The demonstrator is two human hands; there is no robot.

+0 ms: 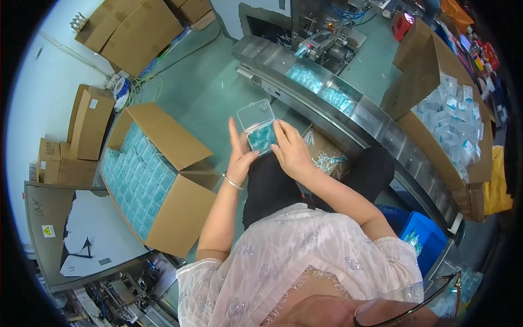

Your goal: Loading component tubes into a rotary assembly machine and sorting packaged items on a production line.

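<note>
A small clear plastic box (pixel 262 138) with its hinged lid (pixel 256 115) raised is held between my two hands, above my lap. Small teal pieces fill its lower half; their exact kind is too small to make out. My left hand (pixel 239 156) grips the box's left side, thumb at the near corner and one finger stretched up beside the lid. From the right, my right hand (pixel 292 151) holds the box's edge, with fingertips along the side and thumb close to the near rim. A bracelet (pixel 232 181) circles my left wrist.
To the left, an open carton (pixel 180 215) holds rows of teal-filled boxes. A metal conveyor trough (pixel 376 117) with teal pieces (pixel 320 89) runs diagonally past my right side. Beyond it, another carton (pixel 419 139) contains loose clear boxes (pixel 452 122). A blue bin (pixel 430 240) stands near my right elbow.
</note>
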